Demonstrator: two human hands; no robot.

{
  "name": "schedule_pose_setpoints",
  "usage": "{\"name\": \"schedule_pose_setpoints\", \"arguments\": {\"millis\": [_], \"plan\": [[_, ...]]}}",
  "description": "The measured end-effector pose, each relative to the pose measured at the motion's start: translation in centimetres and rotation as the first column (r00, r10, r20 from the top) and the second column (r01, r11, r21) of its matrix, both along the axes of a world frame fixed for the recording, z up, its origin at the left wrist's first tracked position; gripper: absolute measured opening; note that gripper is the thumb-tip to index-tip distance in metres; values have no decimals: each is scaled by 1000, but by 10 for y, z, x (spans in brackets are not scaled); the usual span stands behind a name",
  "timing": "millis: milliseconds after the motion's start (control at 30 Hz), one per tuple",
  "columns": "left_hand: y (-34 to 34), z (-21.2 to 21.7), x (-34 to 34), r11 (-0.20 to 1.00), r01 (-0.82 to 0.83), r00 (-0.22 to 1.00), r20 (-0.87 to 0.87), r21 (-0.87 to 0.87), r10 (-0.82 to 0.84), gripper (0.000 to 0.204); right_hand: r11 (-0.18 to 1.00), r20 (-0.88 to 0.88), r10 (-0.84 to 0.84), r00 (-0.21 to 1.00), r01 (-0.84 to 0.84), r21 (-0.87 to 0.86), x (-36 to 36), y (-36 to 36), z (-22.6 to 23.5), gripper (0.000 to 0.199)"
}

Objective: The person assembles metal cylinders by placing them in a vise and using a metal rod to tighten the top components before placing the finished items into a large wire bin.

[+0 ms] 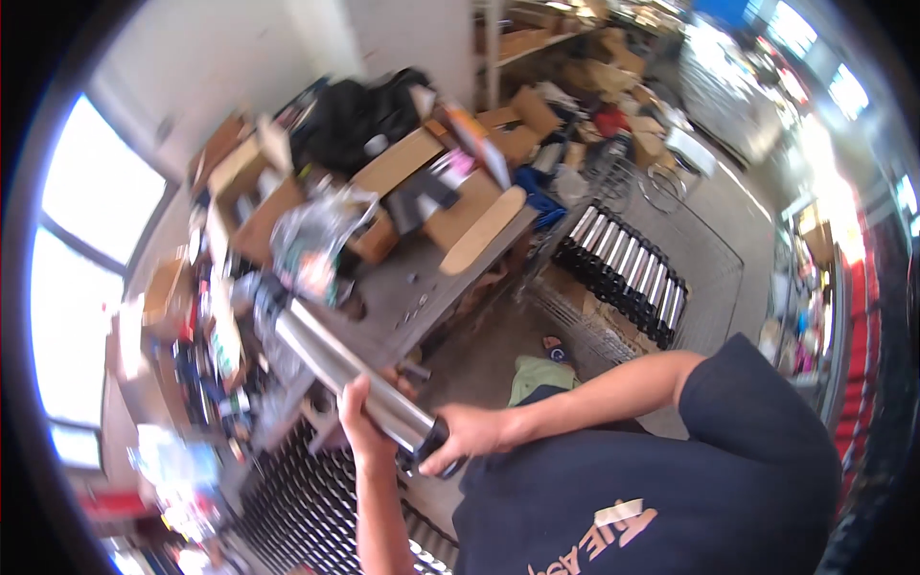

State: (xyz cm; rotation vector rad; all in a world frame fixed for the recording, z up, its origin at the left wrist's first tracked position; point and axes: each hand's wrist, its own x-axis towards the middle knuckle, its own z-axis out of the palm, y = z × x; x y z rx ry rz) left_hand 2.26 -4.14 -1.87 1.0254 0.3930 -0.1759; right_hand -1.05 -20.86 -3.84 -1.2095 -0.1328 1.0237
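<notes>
A long silver metal tube (350, 369) with black ends slants across the middle of the view. Its far end points up and left, over the edge of a cluttered workbench (379, 321). My left hand (361, 422) is closed around the tube's lower part, with the thumb showing on its near side. At the lower black end my right hand (471, 436) grips the cap, its fingers curled partly out of sight. Motion blur softens the far end, so its exact shape is unclear.
Cardboard boxes (268, 206), a clear plastic bag (321, 240) and a flat cardboard piece (484, 230) crowd the bench. Right of it, a wire cart (585, 311) carries a row of similar tubes (623, 259). More dark-and-silver tubes (311, 508) are stacked at lower left.
</notes>
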Motion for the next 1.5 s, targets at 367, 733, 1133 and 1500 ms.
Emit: {"name": "schedule_pose_setpoints", "arguments": {"millis": [367,733,1133,1500], "plan": [[-316,-173,63,570,556,805,-222,604,-550,48,758,-353,-637,685,641,-124,37,-317,-168,31],[-419,-308,34,261,937,349,-667,233,-658,32,-106,146,-941,304,143,-984,-34,-732,-472,51],[-307,-398,-10,370,859,469,-832,353,-295,33,-349,459,-831,315,348,-870,-83,-813,-689,64],[-252,-394,-71,608,742,494,-843,283,-212,30,-286,565,-696,444,550,-785,3,-659,-598,32]]}}
